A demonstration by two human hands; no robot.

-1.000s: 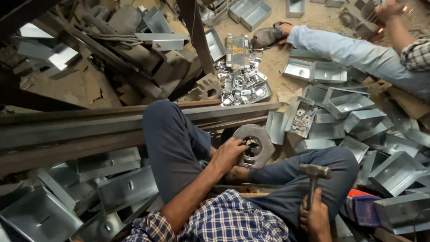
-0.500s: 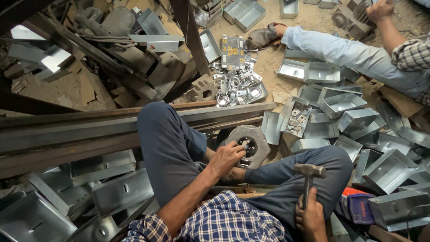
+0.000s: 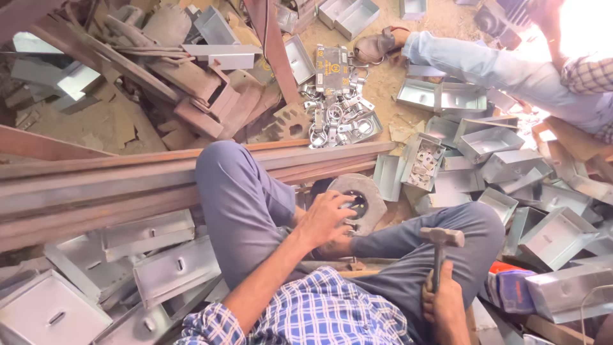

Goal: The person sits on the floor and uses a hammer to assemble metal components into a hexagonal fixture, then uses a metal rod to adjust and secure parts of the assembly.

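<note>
A: Nearest the camera, what does the right hand hold?

B: A hammer. Its fingers are clamped round the wooden handle and the steel head stands upright above the right knee, just right of the metal block. I judge it is held raised so it is ready to come down on that block.

A: And the left hand?

B: It rests on the near edge of the metal block, fingers spread apart over the dark round opening at its middle; what lies under them is too small to tell. The spread grip looks meant to steady a piece there.

A: Where is the block itself?

B: On the floor between the person's 2 legs, close enough for both hands. It seems to serve as an anvil.

A: What lies left of the block?

B: Long rusty steel bars pass under the bent left knee, with folded grey sheet-metal boxes stacked nearer the camera.

A: And right of it?

B: More open sheet-metal trays scattered on the floor, 1 small box holding little pale parts, kept within reach.

A: Beyond the block?

B: A heap of shiny metal clamps on the sandy ground, and farther right another person's leg stretched out in pale trousers.
</note>
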